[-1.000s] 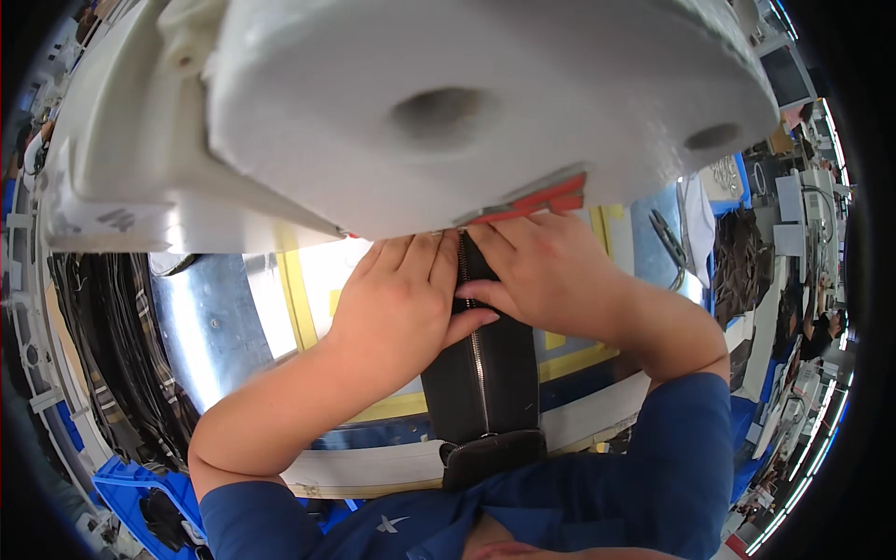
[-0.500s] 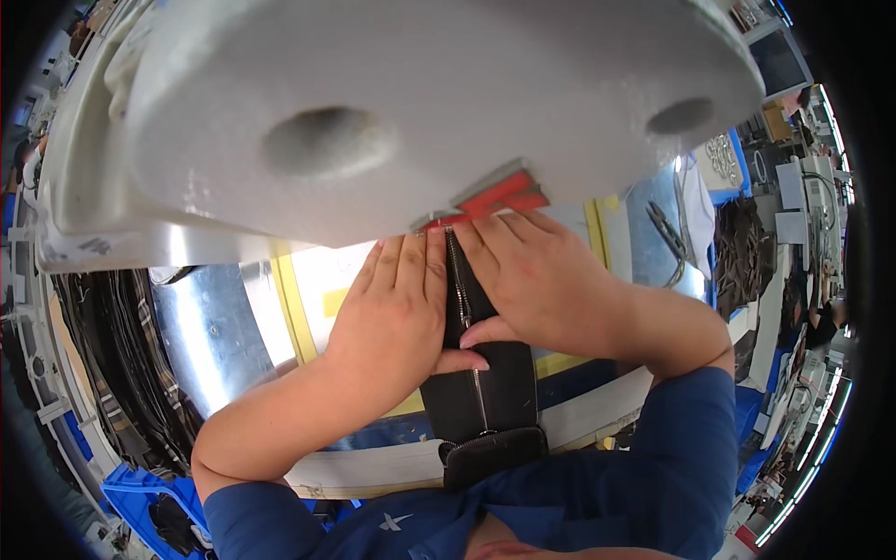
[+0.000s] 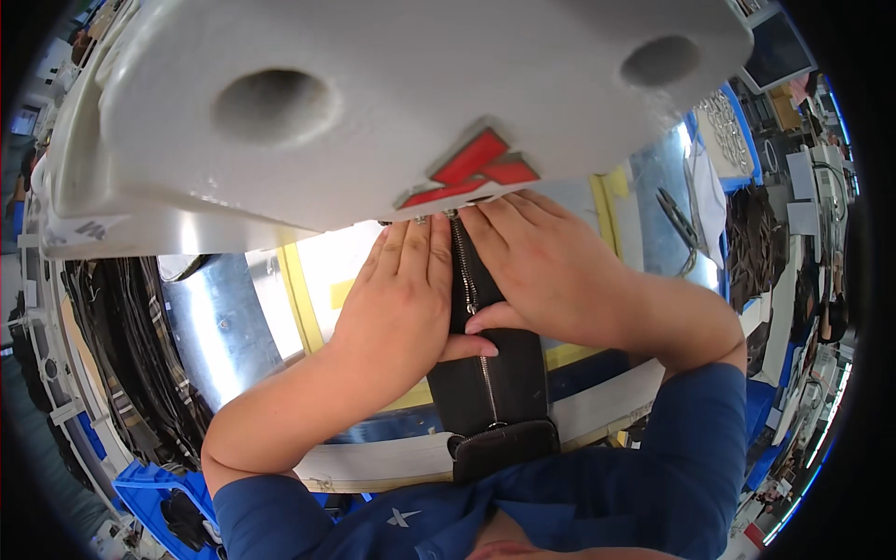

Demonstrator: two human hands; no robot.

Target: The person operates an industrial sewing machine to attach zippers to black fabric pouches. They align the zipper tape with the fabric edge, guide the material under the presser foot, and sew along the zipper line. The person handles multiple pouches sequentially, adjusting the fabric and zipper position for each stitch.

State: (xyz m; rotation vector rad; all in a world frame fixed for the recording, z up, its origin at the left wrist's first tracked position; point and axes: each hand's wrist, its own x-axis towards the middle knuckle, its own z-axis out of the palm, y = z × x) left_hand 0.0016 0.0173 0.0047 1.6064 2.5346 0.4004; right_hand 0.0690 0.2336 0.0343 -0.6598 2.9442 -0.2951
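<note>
A long black fabric piece (image 3: 513, 373) with a metal zipper (image 3: 469, 280) down its middle runs from near my body to beneath a large white sewing machine head (image 3: 401, 112). My left hand (image 3: 401, 289) lies flat on its left side, fingers stretched forward together, thumb across the zipper. On the right side rests my right hand (image 3: 551, 271), also flat, its thumb reaching to the zipper by the slider. Both hands' fingertips come close to the machine head's lower edge, which hides the needle area. Toward my body the piece ends in a folded black pouch-like part (image 3: 504, 450).
Dark garment pieces (image 3: 131, 355) are stacked at the left, above a blue crate (image 3: 154, 504). Yellow tape strips (image 3: 297, 294) mark the work surface. Dark-handled scissors or snips (image 3: 679, 224) lie at the right, near a blue-edged tray (image 3: 723, 131) of small metal parts.
The view has shifted, so the machine head sits higher in the picture. Both hands stay flat on the black piece, with little visible change relative to it.
</note>
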